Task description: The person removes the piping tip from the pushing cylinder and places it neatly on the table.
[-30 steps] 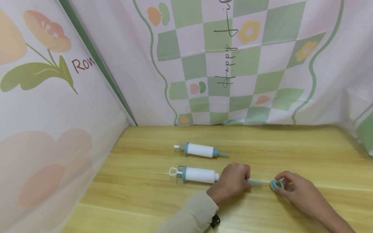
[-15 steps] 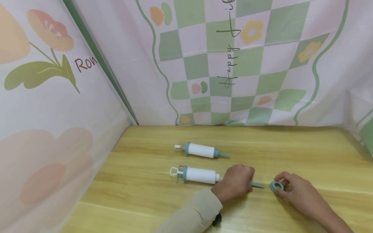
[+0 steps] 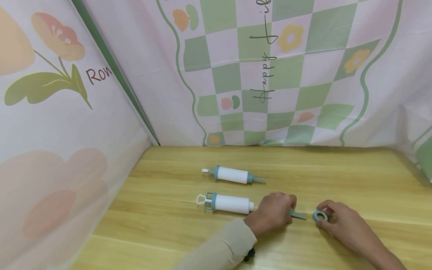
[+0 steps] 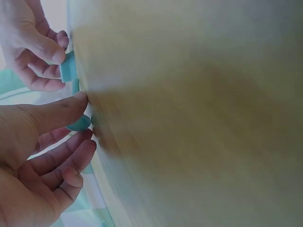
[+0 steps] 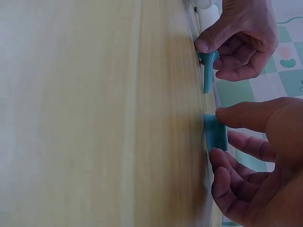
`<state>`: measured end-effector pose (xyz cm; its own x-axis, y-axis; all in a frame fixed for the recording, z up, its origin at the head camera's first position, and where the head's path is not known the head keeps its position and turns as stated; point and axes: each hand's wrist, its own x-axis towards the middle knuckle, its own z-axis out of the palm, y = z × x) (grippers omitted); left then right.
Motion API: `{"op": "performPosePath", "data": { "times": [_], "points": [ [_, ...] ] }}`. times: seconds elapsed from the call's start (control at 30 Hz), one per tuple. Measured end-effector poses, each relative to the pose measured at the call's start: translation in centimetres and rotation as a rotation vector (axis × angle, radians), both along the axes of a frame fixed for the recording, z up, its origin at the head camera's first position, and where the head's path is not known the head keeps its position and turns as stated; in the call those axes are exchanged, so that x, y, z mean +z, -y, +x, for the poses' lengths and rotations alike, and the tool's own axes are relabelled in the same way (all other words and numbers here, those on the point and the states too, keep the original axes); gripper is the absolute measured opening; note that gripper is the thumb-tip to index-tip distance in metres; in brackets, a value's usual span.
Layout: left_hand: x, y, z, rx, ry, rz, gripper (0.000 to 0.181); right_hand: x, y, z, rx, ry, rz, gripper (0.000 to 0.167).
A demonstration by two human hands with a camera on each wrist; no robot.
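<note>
In the head view my left hand (image 3: 274, 210) pinches a teal nozzle (image 3: 298, 215) low over the table, its thin tip pointing right. The nozzle's wider base (image 4: 81, 124) shows between thumb and fingers in the left wrist view. To the right, my right hand (image 3: 347, 223) holds a teal ring (image 3: 315, 216) between thumb and fingers, standing on edge at the wood surface. A short gap separates ring and nozzle tip. Left of my left hand lies a white syringe-like barrel (image 3: 233, 203) with a teal collar (image 3: 213, 201) and a white looped handle (image 3: 200, 199).
Behind it lies a second, slimmer syringe-like tool (image 3: 233, 174), with teal ends and a nozzle fitted. The wooden table (image 3: 152, 232) meets a checked cloth backdrop (image 3: 253, 123) at the rear and a flower-printed cloth wall (image 3: 111, 142) on the left.
My left hand has shifted slightly right with the nozzle, widening its distance from the white barrel. The right hand and ring have stayed almost in place.
</note>
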<state>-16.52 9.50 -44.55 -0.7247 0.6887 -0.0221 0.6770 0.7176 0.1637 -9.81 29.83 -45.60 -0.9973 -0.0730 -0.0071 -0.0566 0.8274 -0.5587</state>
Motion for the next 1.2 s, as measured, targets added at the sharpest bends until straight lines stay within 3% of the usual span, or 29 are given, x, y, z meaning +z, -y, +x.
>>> {"op": "performPosePath", "data": {
  "times": [0.37,0.87,1.2],
  "points": [
    [0.2,-0.1,0.0,0.003,0.042,0.011,0.037,1.2,0.1,0.6,-0.029,-0.007,-0.034,0.07],
    [0.2,0.0,0.2,0.015,0.033,0.024,0.039,1.7,0.7,0.6,-0.028,-0.017,-0.045,0.067],
    [0.4,0.0,0.2,0.016,0.035,0.019,0.042,1.9,1.9,0.4,-0.009,-0.105,-0.04,0.065]
  ]
}}
